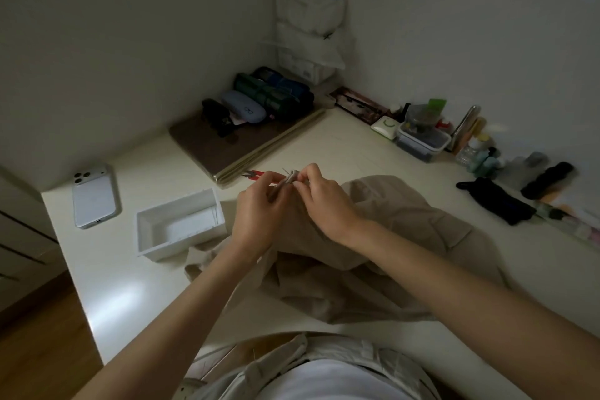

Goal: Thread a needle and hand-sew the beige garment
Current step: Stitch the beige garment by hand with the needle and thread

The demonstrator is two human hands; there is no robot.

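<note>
In the head view, everything is placed from the white box point(162, 250), an open tray standing on the pale table point(130, 286).

To the right of the box and a little further back, two hands meet in the air over one small pale bundle point(289, 179). It may be thread or a thread card, but it is too small to tell. Its long axis runs on a slant, with the low end toward the box and the high end away from it and toward the far wall. One thin sliver point(285, 170) sticks out of its upper part and points up and slightly back toward the box. I cannot tell if it is a needle.

The left hand point(259, 208) has curled fingers and pinches the lower, box-side end of the bundle. The right hand point(324, 201) pinches the upper end between thumb and forefinger, with the other fingers folded. The bundle lies at the fingertips of both hands, not in either palm.

One beige garment point(406, 230) lies rumpled on the table right of the box, under both wrists, with its near-left edge beside the box's corner. One phone point(94, 198) lies face down left of the box. One pair of red-handled snips point(255, 173) lies behind the box, just beyond the left fingertips.
</note>
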